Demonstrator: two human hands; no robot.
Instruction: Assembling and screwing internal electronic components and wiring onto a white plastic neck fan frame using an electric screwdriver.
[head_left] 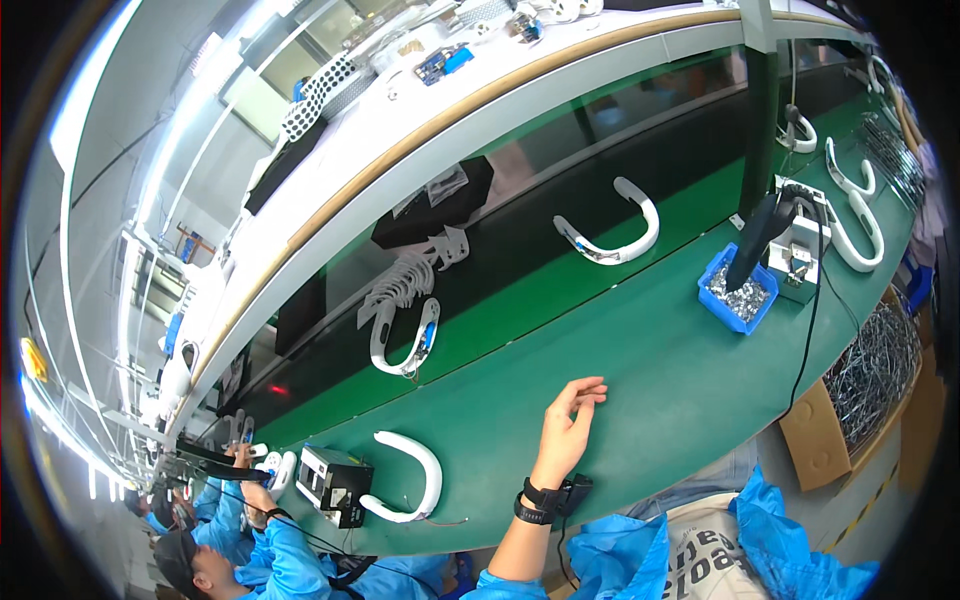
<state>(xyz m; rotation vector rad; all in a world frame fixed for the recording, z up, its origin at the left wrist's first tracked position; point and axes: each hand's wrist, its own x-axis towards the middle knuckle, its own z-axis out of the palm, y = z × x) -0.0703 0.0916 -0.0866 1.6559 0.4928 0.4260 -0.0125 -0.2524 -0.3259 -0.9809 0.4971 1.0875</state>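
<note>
My left hand (568, 428) is over the green worktable, a black watch on its wrist. Its fingers are loosely stretched, slightly bent, and hold nothing. No part of my right hand shows. Left of my hand, a white U-shaped neckband (432, 470) lies on the near side of the table, a thin wire trailing from it. Farther off, another neckband (392, 362) with blue and metal parts in its end lies on the bright green strip. A third neckband (640, 245) rests farther right on that strip.
To the right stands a blue bin (735, 318) of small metal parts, with a black elongated tool (752, 245) over it. Beside it is a metal fixture (798, 258). A black box device (335, 485) sits left. Below right, a carton (815, 445) holds thin metal pieces. Co-workers (300, 560) sit left.
</note>
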